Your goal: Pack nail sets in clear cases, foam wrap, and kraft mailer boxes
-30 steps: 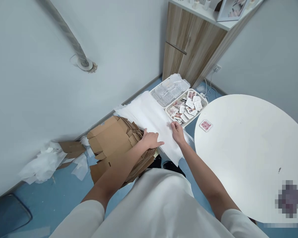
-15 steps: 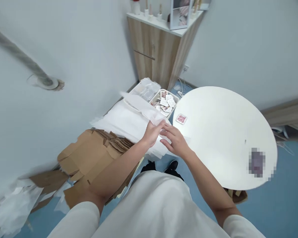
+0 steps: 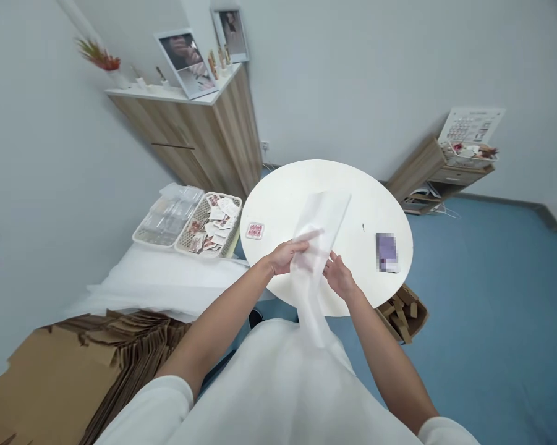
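Observation:
A thin, translucent white foam sheet [image 3: 327, 213] hangs over the near part of the round white table [image 3: 280, 188], its lower end reaching down to my shirt. My left hand [image 3: 285, 256] grips its left side, thumb in front and fingers showing faintly through from behind. At the sheet's right edge is my right hand [image 3: 340, 276], fingers apart, fingertips at or just behind the edge; whether they touch it I cannot tell. A small pack with red pieces [image 3: 255, 231] lies on the table's left side.
White sheets [image 3: 157, 278] are piled at left, beside flattened cardboard boxes [image 3: 60, 371]. Behind them stand a basket of small packs [image 3: 211, 225] and a tray of clear plastic cases [image 3: 167, 216]. A blurred purple item [image 3: 387, 250] lies on the table; a cardboard box [image 3: 403, 312] sits below.
My view has turned right, from the sheet pile to the table. The white sheet has come along in my left hand and now hangs over the table. My right hand has moved apart from my left.

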Motion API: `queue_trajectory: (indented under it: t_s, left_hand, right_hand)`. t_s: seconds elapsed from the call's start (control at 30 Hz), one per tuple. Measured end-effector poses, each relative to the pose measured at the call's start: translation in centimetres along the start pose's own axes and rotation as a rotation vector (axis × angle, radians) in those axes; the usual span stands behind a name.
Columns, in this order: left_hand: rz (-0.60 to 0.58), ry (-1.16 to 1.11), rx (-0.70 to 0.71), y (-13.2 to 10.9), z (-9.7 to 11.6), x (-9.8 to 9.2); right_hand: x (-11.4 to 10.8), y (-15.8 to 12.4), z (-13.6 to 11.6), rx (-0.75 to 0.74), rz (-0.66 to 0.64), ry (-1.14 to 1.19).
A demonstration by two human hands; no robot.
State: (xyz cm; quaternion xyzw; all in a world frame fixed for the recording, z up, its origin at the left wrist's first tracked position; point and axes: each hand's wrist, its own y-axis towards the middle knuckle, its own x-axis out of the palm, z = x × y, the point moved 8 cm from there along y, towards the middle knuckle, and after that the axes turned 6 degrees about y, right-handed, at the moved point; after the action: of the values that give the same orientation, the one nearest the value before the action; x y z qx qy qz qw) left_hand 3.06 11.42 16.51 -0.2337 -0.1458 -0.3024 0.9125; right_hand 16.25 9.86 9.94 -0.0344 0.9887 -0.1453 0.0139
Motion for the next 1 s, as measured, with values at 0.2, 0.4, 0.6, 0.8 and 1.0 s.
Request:
queue_trajectory:
  t_s: [0.2, 0.4, 0.6, 0.8, 1.0]
  left_hand:
    - [0.116, 0.118, -0.093, 4.2, -2.7, -0.7]
    - [0.288, 0.309, -0.188, 4.8, -6.0, -5.5]
    - [0.442, 0.549, -0.360, 4.3, -10.4, -9.7]
    - [0.517, 0.712, -0.332, 6.6, -11.5, -11.0]
    - [0.536, 0.837, -0.359, 8.0, -12.3, -12.0]
  right_hand:
    - [-3.9, 0.5, 1.5, 0.081, 0.009, 0.370]
    - [-7.6, 2.9, 5.4, 0.185, 0.246, 0.166]
    - [-8.8, 5.3, 8.2, 0.236, 0.336, -0.030]
    - [-7.4, 4.4, 6.9, -0.026, 0.428, -0.550]
    - [-2.0, 1.7, 10.2, -0.041, 0.070, -0.892]
